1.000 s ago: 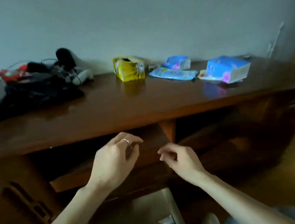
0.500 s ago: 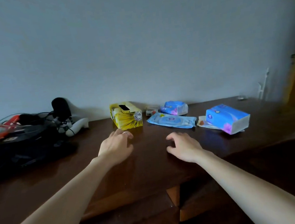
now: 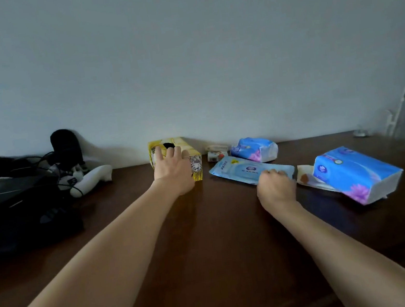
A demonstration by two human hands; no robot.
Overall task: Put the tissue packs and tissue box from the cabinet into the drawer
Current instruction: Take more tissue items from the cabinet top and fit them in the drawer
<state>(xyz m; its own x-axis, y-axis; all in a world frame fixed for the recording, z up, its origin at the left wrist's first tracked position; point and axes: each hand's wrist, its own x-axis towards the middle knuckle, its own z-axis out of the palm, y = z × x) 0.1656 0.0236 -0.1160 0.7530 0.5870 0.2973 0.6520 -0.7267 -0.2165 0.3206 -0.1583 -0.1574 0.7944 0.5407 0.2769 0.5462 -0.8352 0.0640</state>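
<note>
Both arms are extended over the cabinet top (image 3: 219, 239) at once, judged to be so that two items can be lifted in a single trip to the drawer, which is not in view.

The left hand (image 3: 174, 171) is laid over the near end of the box (image 3: 194, 160), fingers draped across its top beside the dark dispensing slot and curved down around it. A top grasp is being taken; whether the box is clear of the wood cannot be told.

The right hand (image 3: 276, 186) is set at the near right end of the flat pack (image 3: 246, 171), fingers curled on its edge. A pinch on the pack is indicated, though the fingertips are hidden behind the knuckles. The pack lies flat, judged not yet lifted.

Condition of the task items, all on the cabinet top near the wall:
- Box: yellow, printed, upright, standing against the wall
- Flat pack: pale blue, thin, soft wrapper, just right of the box
- Small pack (image 3: 255, 148): blue and white, plump, behind the flat pack
- Large pack (image 3: 355, 176): blue with purple flowers, tilted, resting on a torn wrapper, well right

Two small items are noted between the box and the small pack; too small to identify. Black gear with cables (image 3: 19, 194) is piled at the left
</note>
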